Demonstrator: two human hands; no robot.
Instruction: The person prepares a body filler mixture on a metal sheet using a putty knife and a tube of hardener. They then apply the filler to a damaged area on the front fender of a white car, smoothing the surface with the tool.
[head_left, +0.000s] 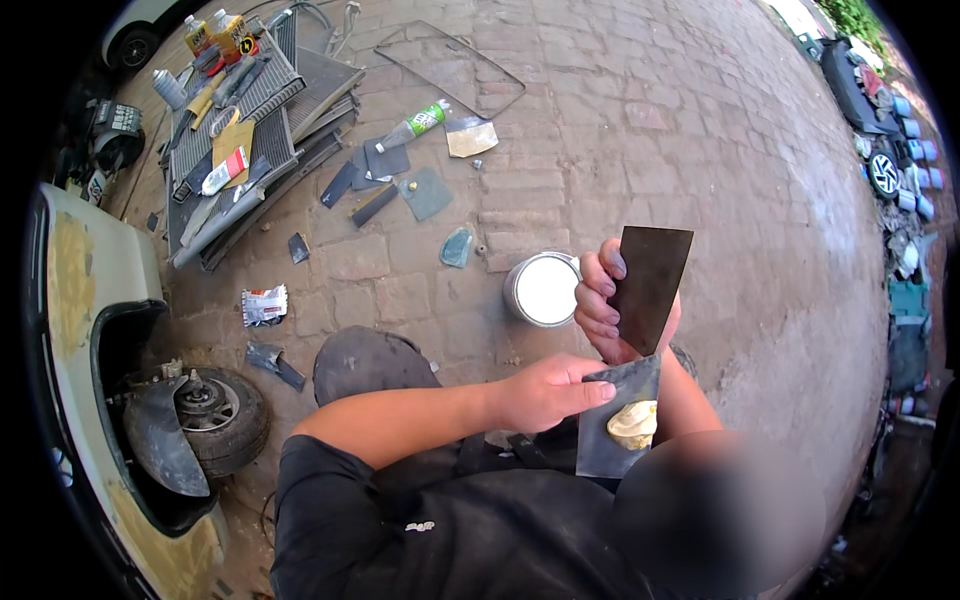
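In front of my body, my left hand (552,392) grips a dark flat plate (597,452), thumb pressed on its upper face. A lump of cream-yellow putty (632,426) sits on that plate. My right hand (598,302), just above, has its fingers wrapped round a dark rectangular spreader (652,285) held upright. The spreader's lower end meets or overlaps the plate's top edge; I cannot tell if they touch. Beside my right hand a round tin (546,289) with a white top stands on the brick ground.
At left is a car body (100,330) with sanded patches, and a wheel (225,420) in its arch. Stacked radiators (290,130) carry bottles, tools and a red-and-white tube (225,171). A plastic bottle (413,126), sandpaper sheets (428,194) and a wrapper (264,306) lie ahead.
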